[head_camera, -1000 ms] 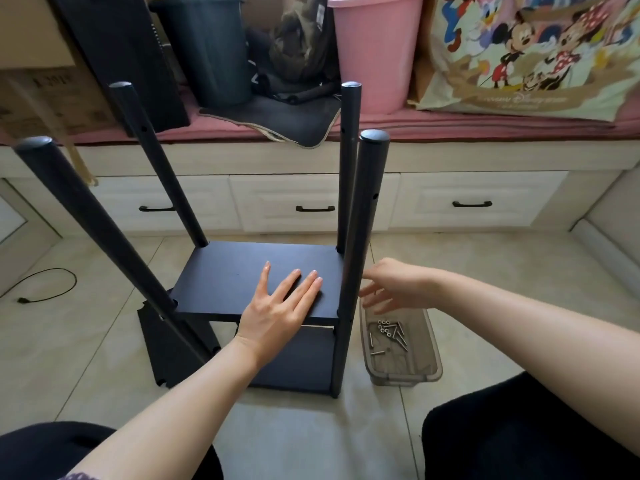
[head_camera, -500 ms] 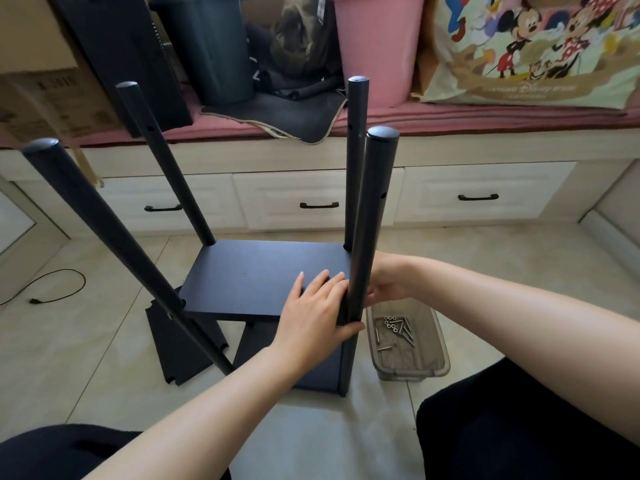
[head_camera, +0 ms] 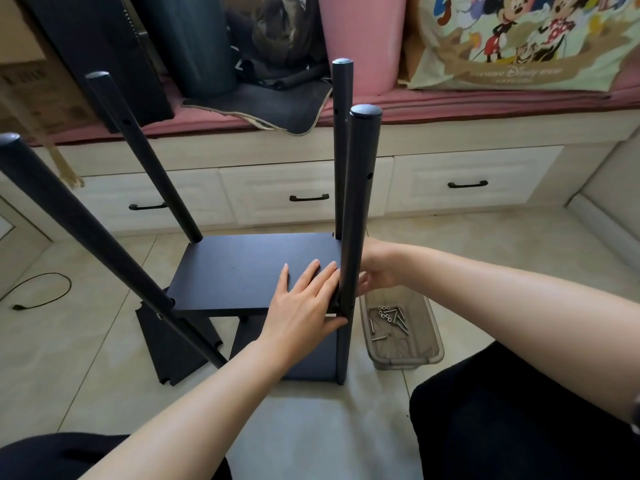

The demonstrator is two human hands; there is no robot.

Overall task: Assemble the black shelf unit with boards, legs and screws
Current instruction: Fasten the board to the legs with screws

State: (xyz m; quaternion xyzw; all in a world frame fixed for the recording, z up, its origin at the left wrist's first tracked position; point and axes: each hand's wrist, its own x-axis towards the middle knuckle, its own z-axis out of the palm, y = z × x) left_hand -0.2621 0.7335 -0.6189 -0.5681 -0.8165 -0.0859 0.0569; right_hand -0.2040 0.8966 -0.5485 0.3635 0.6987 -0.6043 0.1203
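Looks like the screw-in step on the floor: left hand (head_camera: 304, 306) lies flat, fingers straight, pinning the black board (head_camera: 242, 271) against the near right leg (head_camera: 356, 209), right hand (head_camera: 377, 268) is half hidden behind it (grip unclear), so next probably a screw from the tray (head_camera: 405, 355).

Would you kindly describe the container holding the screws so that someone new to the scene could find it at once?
Start at the black shelf unit standing on the tiled floor in front of the white drawers. Just to the right of its nearest leg, below the right hand, sits a small translucent grey tub. It is the only see-through container there, with loose silver screws inside.
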